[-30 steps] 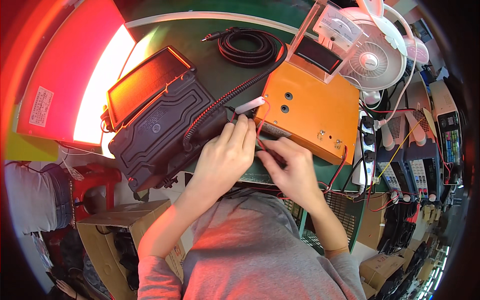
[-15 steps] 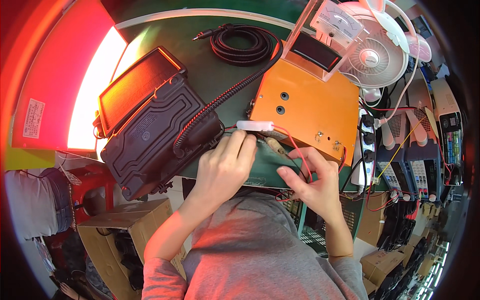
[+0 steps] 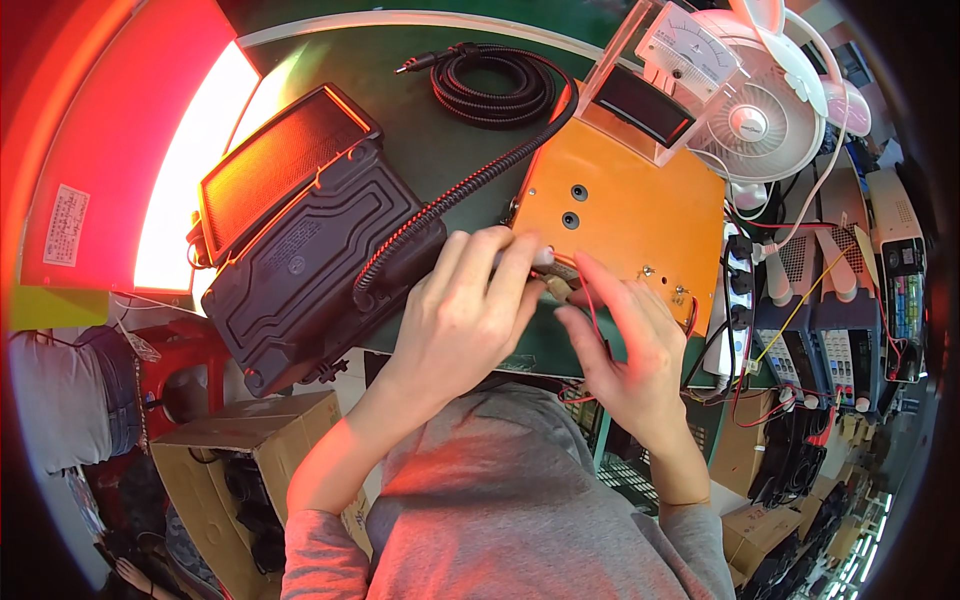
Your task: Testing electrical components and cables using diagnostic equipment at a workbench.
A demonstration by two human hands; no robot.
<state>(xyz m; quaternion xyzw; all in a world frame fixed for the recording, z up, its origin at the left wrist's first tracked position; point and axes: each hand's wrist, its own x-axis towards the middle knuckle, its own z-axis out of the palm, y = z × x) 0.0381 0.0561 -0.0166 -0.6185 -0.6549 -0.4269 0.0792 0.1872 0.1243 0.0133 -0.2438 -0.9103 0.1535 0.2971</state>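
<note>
My left hand (image 3: 460, 305) is closed round a white plastic tube-shaped connector (image 3: 543, 257), its fingers covering most of it. A red wire (image 3: 590, 305) runs by the connector and along my right fingers. My right hand (image 3: 640, 350) has thumb and index apart, on either side of a tan-sleeved clip (image 3: 557, 288) close to my left fingertips. Both hands are at the near edge of the orange metal box (image 3: 640, 210). On the left, the black ribbed case (image 3: 310, 250) lies tilted, with a corrugated cable (image 3: 450, 195) coming from it.
Behind lies a coiled black cable (image 3: 490, 88) on the green tabletop (image 3: 400, 110). A clear-cased meter (image 3: 690, 50) stands on the orange box, with a white fan (image 3: 750, 120) beside it. A power strip (image 3: 735, 290) and bench instruments (image 3: 840, 340) are right; a glowing red panel (image 3: 110, 150) is left.
My left fingers have shifted right and now cover much of the white connector, which was in plain view. My right index has stretched out toward the clip.
</note>
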